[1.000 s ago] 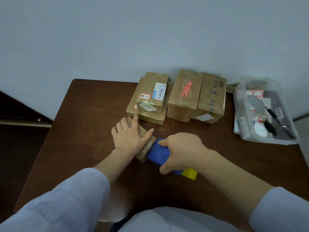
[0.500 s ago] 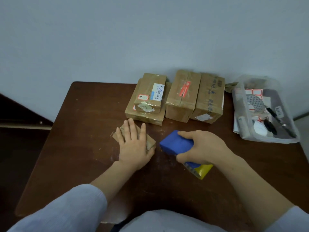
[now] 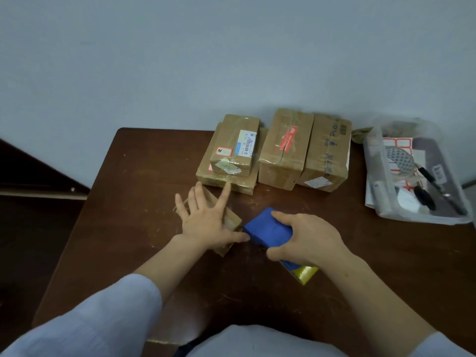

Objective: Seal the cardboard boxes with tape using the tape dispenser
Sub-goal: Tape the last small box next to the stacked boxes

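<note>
Presses the small cardboard box (image 3: 233, 220) down onto the worktop (image 3: 123, 207) with the left hand (image 3: 206, 224), palm flat, fingers now fanned wide where half a second ago held close together. Grips the blue tape dispenser (image 3: 266, 230) in the right hand (image 3: 311, 240), fingers over the top and thumb underneath, with the yellow tape roll (image 3: 305, 273) poking out behind. Has brought the dispenser's nose back just beside the box's near-right corner and the left thumb, after holding it clear a moment earlier; cannot tell whether touching. Looks like lining up for another strip, probably across a side not yet sealed. Leaves the taped boxes (image 3: 283, 153) grouped at the rear by the wall, apart from both hands.
</note>
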`<state>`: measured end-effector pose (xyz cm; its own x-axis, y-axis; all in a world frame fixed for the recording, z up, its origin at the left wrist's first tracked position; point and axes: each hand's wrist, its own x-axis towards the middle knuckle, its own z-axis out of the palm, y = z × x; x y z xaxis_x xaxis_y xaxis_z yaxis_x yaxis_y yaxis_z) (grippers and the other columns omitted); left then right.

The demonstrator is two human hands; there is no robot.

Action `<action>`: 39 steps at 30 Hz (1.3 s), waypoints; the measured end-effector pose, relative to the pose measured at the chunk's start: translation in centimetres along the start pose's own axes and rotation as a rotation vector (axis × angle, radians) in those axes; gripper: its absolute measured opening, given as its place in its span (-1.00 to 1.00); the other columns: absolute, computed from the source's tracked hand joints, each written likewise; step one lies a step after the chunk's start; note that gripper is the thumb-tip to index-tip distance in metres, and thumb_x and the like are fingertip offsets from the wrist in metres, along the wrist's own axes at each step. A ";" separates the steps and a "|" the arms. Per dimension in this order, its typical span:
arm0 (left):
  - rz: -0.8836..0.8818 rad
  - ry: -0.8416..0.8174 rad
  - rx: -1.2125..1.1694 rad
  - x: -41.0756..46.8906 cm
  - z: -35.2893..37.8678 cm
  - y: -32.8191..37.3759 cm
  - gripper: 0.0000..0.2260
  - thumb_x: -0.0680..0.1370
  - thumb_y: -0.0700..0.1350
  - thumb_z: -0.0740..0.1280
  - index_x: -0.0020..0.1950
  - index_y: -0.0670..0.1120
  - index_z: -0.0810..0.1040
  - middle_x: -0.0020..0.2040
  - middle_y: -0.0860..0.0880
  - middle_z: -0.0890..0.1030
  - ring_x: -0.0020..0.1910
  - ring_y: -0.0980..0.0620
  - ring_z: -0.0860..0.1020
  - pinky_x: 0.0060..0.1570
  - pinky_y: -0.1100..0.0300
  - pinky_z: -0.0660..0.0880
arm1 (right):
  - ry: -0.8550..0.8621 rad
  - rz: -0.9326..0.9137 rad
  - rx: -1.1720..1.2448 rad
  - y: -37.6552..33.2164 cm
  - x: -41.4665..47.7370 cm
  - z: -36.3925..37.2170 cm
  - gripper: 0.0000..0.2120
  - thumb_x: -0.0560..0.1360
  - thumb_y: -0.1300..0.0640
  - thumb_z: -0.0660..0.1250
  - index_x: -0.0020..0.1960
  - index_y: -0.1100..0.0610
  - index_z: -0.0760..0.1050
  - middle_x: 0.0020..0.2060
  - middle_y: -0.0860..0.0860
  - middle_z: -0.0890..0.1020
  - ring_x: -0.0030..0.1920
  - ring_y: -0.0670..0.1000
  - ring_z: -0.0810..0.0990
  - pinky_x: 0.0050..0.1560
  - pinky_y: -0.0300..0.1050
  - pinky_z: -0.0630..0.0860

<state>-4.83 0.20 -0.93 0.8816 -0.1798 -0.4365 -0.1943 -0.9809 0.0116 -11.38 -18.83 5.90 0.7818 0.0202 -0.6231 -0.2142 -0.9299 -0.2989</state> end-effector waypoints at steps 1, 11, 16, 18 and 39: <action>-0.044 -0.046 -0.006 0.2 -0.5 -0.5 0.23 0.11 0.58 0.27 0.45 0.14 -0.46 0.44 -0.32 -0.43 0.44 -0.29 -0.41 0.30 -0.30 -0.39 | 0.004 -0.001 -0.002 -0.1 0.0 0.0 -0.15 0.34 -0.32 0.34 0.52 -0.18 0.07 0.04 -0.06 0.38 0.02 -0.03 0.39 -0.05 -0.15 0.40; -0.169 0.009 -0.205 -0.1 -0.4 -1.1 0.29 0.11 0.39 0.46 0.48 0.03 -0.37 0.46 -0.25 -0.04 0.45 -0.25 0.02 0.36 -0.21 0.08 | 0.002 -0.020 -0.023 -1.1 0.8 0.7 -0.13 0.32 -0.34 0.34 0.52 -0.19 0.05 0.10 -0.03 0.42 0.03 -0.02 0.42 -0.06 -0.14 0.43; -0.212 -0.139 -0.360 -0.9 -1.6 -2.5 0.35 0.05 0.62 0.20 0.50 -0.08 -0.39 0.42 -0.27 -0.51 0.45 -0.23 -0.42 0.37 -0.33 -0.07 | 0.049 -0.006 0.009 -0.6 0.8 0.4 -0.14 0.32 -0.33 0.33 0.52 -0.20 0.06 0.13 -0.01 0.42 0.07 0.00 0.43 -0.01 -0.13 0.43; -0.169 -0.174 -0.239 -0.9 -2.1 -2.9 0.38 0.00 0.64 0.19 0.46 -0.08 -0.47 0.36 -0.25 -0.59 0.38 -0.20 -0.54 0.35 -0.36 -0.19 | 0.057 0.000 0.027 -0.5 0.8 0.4 -0.15 0.32 -0.33 0.34 0.51 -0.21 0.05 0.09 -0.02 0.40 0.04 -0.02 0.40 0.00 -0.14 0.41; 0.130 0.083 0.085 -0.6 0.9 -2.5 0.03 0.33 0.50 0.19 0.51 0.08 -0.35 0.52 -0.13 0.04 0.50 -0.15 0.00 0.43 -0.26 -0.11 | 0.143 0.017 0.120 -0.8 1.7 1.2 -0.16 0.34 -0.29 0.35 0.51 -0.21 0.05 -0.01 -0.03 0.35 0.01 -0.02 0.40 -0.04 -0.12 0.41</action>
<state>-5.28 2.87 -1.46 0.8787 -0.3135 -0.3601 -0.3412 -0.9399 -0.0146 -10.57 -17.63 4.20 0.8512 -0.0554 -0.5219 -0.2895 -0.8790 -0.3788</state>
